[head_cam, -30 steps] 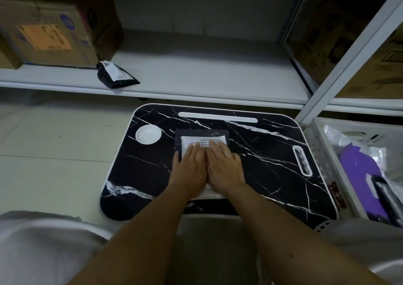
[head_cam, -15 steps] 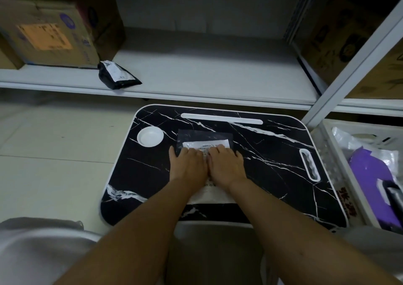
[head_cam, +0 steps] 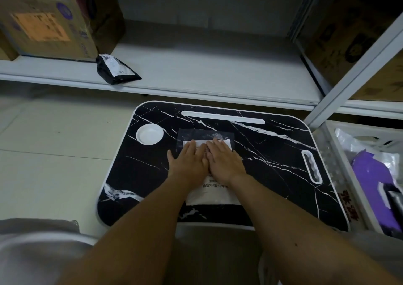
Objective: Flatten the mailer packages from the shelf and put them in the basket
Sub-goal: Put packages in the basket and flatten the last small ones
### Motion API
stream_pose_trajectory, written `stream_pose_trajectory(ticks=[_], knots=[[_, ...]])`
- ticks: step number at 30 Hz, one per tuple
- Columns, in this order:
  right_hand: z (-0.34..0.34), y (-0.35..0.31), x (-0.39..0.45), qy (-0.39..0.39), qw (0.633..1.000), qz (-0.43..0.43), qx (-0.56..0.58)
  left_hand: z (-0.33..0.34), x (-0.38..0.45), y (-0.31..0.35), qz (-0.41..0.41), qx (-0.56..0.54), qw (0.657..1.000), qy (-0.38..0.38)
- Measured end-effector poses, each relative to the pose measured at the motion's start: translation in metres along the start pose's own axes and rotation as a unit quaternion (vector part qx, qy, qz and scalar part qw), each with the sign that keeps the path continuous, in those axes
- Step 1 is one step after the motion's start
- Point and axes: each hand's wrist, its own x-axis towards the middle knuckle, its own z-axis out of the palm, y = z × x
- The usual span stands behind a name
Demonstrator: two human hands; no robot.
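**Mailer package pressed flat beneath both hands**

The mailer package is shown on the marble-patterned lap table, directly under the left hand and right hand, which are laid side by side with straight fingers, gripping nothing. A second black mailer is left on the shelf beyond the fingertips. The basket is seen off the right hand. If pressure is applied unevenly, trapped air may be shifted rather than expelled, and the slick package may be slid across the table.
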Motion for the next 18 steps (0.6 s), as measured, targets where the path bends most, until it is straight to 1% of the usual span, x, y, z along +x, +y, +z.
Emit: stream_pose_trajectory(ticks=[6,8,9,11,13,14,16,18], knots=[[-0.001,-0.002,-0.004,-0.023,0.998,0.051,-0.004,0.002,-0.002,0.000,-0.007,0.033,0.999,0.003],[-0.001,-0.003,-0.005,-0.020,0.997,0.068,-0.012,0.001,-0.005,0.001,-0.009,0.062,0.998,0.021],[-0.001,-0.004,-0.006,-0.003,0.997,0.077,-0.023,0.000,-0.007,0.002,-0.009,0.081,0.996,0.040],[-0.001,-0.009,-0.011,0.067,0.992,0.082,-0.068,-0.005,-0.011,0.007,0.002,0.119,0.989,0.089],[-0.001,-0.013,-0.020,0.146,0.982,0.044,-0.112,-0.009,-0.015,0.011,0.045,0.149,0.978,0.139],[0.001,-0.015,-0.026,0.165,0.980,0.015,-0.107,-0.012,-0.019,0.013,0.071,0.160,0.973,0.151],[0.008,-0.014,-0.037,0.166,0.984,-0.031,-0.059,-0.015,-0.027,0.016,0.105,0.169,0.969,0.148],[0.014,-0.011,-0.050,0.156,0.986,-0.055,0.016,-0.016,-0.036,0.017,0.126,0.167,0.969,0.132]])
